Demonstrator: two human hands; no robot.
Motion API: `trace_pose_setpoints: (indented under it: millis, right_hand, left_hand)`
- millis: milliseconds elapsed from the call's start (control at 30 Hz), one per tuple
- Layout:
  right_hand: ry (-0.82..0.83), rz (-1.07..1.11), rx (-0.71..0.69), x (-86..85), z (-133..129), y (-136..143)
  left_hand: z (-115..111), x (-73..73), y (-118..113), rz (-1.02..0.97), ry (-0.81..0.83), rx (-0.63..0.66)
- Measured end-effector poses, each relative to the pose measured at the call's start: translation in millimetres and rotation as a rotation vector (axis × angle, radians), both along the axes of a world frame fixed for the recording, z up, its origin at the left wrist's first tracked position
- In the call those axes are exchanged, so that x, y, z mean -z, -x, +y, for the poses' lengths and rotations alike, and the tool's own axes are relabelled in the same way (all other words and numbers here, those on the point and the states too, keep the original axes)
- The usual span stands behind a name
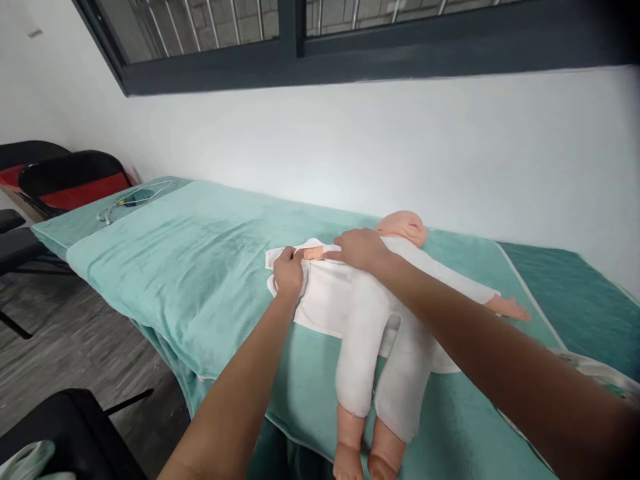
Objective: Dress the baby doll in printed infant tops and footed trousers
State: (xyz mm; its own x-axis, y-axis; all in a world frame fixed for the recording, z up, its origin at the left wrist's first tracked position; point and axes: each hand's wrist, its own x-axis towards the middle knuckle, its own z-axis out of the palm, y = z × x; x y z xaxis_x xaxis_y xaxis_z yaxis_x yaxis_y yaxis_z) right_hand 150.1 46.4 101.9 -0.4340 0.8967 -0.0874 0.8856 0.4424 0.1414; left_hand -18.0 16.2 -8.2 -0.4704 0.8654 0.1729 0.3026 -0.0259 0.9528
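Note:
A baby doll (357, 373) in white clothes lies on its back on the bed, its head at the wall side and its bare feet towards me. Beneath it a white garment (323, 300) is spread out to the left. My left hand (289, 270) is closed on the edge of this garment, by the sleeve opening. Beside those fingers shows a peach part of the doll's arm (313, 253). My right hand (363, 249) lies over the doll's upper body, its thumb and finger closed around that arm; the exact grip is partly hidden.
A green cover (200, 240) spreads over the bed along the white wall. A cord with a small dark object (130, 200) lies at the far left end. Black chairs (75, 177) stand to the left, another chair (75, 427) at the near left. Patterned cloth (600, 370) lies at the right.

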Motion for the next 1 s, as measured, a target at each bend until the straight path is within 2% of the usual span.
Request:
trace_pose_setpoints:
  millis: [100, 200, 267, 300, 433, 533, 667, 733, 800, 867, 1000]
  right_hand:
    - [-0.029, -0.01, 0.024, 6.0, 2.1, 6.8]
    - [-0.042, 0.017, 0.028, 13.5, 5.0, 15.5]
    - [-0.06, 0.05, 0.015, 16.3, 6.2, 19.7]
    - [-0.071, 0.072, 0.008, 16.3, 6.1, 20.0]
    - [-0.155, 0.21, 0.028, 8.1, -0.6, 0.6]
    - [-0.341, 0.497, 0.18, 4.5, -15.4, -37.1]
    - [-0.542, 0.693, 0.534, 17.6, -48.4, -94.4]
    - [-0.478, 0.695, 0.728, 27.1, -65.2, -114.5]
    - [-0.348, 0.636, 0.864, 33.2, -77.7, -125.9]
    - [-0.263, 0.567, 0.906, 34.2, -84.6, -130.3]
    - [-0.241, 0.5, 0.872, 27.8, -88.7, -130.4]
  left_hand:
    - [-4.6, -1.4, -4.9, 0.207, -0.012, 0.017]
    - [-7.7, -2.2, -9.4, 0.575, -0.107, 0.159]
    - [-7.7, -2.1, -10.5, 0.701, -0.188, 0.261]
    - [-7.1, -1.7, -10.4, 0.707, -0.212, 0.267]
    - [-2.2, 1.6, -8.1, 0.579, -0.154, 0.041]
    - [1.0, 4.2, -8.2, 0.583, -0.066, -0.017]
    - [1.2, 4.7, -10.0, 0.642, -0.076, 0.015]
    - [-0.3, 3.5, -10.9, 0.677, -0.127, 0.034]
    - [-3.0, 1.1, -12.3, 0.721, -0.178, 0.056]
    - [-7.0, -2.7, -15.0, 0.761, -0.221, 0.091]
    - [-18.5, -13.7, -26.5, 0.753, -0.216, 0.198]
